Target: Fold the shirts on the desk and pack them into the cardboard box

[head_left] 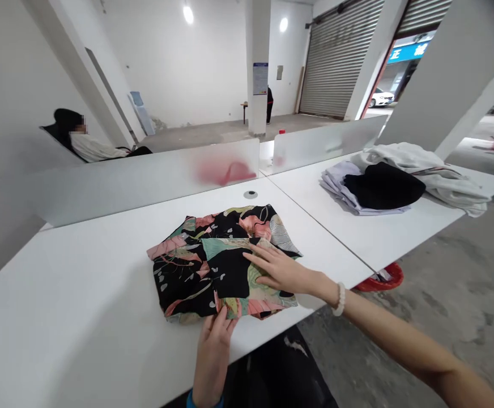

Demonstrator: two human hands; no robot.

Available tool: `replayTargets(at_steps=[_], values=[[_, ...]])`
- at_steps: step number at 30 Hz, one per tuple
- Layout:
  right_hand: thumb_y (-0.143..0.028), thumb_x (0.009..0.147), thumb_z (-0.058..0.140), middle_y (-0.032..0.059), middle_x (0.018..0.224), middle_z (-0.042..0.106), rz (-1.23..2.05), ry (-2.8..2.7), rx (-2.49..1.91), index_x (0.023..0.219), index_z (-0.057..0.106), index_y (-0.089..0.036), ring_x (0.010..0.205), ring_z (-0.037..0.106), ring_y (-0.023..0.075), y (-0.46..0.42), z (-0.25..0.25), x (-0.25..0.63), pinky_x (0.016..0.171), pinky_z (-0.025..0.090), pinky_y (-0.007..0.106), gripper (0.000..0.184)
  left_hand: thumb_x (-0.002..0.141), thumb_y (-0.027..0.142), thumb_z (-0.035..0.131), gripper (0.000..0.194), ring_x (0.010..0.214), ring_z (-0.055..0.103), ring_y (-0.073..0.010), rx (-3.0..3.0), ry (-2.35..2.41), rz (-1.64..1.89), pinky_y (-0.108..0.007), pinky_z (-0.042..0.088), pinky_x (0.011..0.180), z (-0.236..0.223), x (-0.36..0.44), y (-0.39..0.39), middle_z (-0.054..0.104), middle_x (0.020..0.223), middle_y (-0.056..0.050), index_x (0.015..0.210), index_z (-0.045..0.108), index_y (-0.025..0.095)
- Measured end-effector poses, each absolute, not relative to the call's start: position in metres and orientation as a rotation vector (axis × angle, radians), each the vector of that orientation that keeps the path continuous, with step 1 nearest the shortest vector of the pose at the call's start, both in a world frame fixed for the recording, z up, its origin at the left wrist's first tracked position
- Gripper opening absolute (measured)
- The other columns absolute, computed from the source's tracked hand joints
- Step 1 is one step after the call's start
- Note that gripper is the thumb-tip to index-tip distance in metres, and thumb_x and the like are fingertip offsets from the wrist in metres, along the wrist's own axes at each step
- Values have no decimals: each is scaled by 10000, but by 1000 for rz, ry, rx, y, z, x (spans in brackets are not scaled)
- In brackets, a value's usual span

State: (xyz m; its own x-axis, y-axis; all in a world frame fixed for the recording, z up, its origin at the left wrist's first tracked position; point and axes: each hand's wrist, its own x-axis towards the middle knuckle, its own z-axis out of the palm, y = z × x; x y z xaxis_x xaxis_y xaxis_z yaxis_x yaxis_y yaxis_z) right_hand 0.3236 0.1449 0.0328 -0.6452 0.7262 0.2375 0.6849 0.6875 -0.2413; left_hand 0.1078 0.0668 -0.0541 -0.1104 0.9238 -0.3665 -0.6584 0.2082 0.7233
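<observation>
**Folded print garment on the worktop, hands in contact.** The black floral garment [187,277] is lying flat on the white worktop [81,294], closer to the near edge than to the frosted partition [145,187] along the far side. Open room is extending to its left and toward the partition, while the near edge is running just below it. Its long axis is lying roughly left to right, tilting slightly farther at the right end. The right hand [279,271] is resting on top, fingers spread and pointing left, its grip open and pressing flat. The left hand [213,345] is touching the garment's near edge with curled fingers; whether its grip is pinching the cloth cannot be told. A pile of clothes [383,187] is sitting on the adjoining worktop [370,238] to the right, well apart from both hands.
</observation>
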Motion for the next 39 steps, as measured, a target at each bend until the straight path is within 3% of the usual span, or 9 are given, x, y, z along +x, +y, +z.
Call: replayTargets(at_steps=[4, 9, 14, 17, 19, 23, 28, 33, 39], values=[[-351, 923, 512, 108, 997, 617, 160, -2583, -1298, 1047, 627, -168, 943, 553, 223, 137, 8, 317, 851, 425, 385, 250, 652, 110, 715, 128, 740, 642, -140, 258, 1159, 1334, -249, 546, 745, -33, 108, 55, 650, 736, -14, 666, 598, 159], [-307, 987, 362, 53, 881, 627, 561, -2403, -1203, 938, 636, -176, 823, 558, 159, 96, 13, 318, 766, 432, 288, 308, 647, 253, 720, 322, 886, 620, -131, 279, 1430, 1464, -189, 507, 726, -25, 58, 44, 656, 1041, -7, 954, 629, 213], [-286, 983, 393, 26, 966, 672, 939, -2490, -800, 1057, 639, -202, 905, 587, 135, 74, 24, 315, 823, 451, 243, 270, 658, 531, 664, 615, 1135, 545, -249, 828, 1856, 1526, -343, 467, 915, -20, -6, 33, 601, 1183, -36, 1192, 513, 268], [-271, 989, 364, 54, 1025, 663, 680, -2391, -1038, 1079, 634, -187, 948, 582, 152, 99, 19, 321, 854, 457, 284, 297, 731, 602, 526, 533, 1148, 539, -326, 1124, 2223, 1173, -442, 504, 830, -12, -20, 28, 579, 1252, -64, 1150, 544, 272], [-260, 979, 378, 96, 1165, 622, 369, -2368, -1253, 1135, 623, -176, 1087, 542, 201, 123, 8, 328, 932, 431, 359, 302, 798, 585, 435, 470, 1102, 574, -314, 1364, 2241, 924, -449, 517, 811, -11, -15, 29, 624, 1195, -62, 1113, 580, 268], [-288, 962, 415, 131, 1392, 470, -96, -2363, -1703, 1342, 500, -200, 1296, 389, 317, 154, -21, 339, 1004, 362, 507, 399, 896, 462, 340, 466, 1165, 547, -264, 2040, 1949, 814, -448, 432, 995, -31, 10, 46, 623, 1227, -93, 1195, 573, 191], [-318, 975, 374, 115, 1409, 458, -274, -2274, -1934, 1384, 459, -220, 1289, 404, 335, 142, -38, 348, 942, 424, 455, 429, 934, 328, 294, 471, 1302, 412, -307, 2456, 1986, 491, -524, 316, 1069, -49, 24, 98, 518, 1365, -119, 1287, 530, 126], [-332, 959, 406, 135, 1377, 490, -364, -2142, -1972, 1340, 518, -200, 1235, 447, 356, 101, -47, 332, 859, 452, 451, 418, 897, 229, 319, 471, 1331, 357, -340, 2391, 2005, 309, -609, 207, 1074, -30, 5, 177, 474, 1399, -145, 1316, 499, 108], [-371, 922, 494, 101, 1400, 472, -369, -2111, -1745, 1339, 507, -286, 1260, 428, 321, 52, -64, 290, 887, 413, 422, 426, 899, 231, 269, 433, 1171, 525, -254, 2396, 1907, 420, -521, 294, 1053, -2, 1, 235, 643, 1170, -138, 1182, 591, 168]])
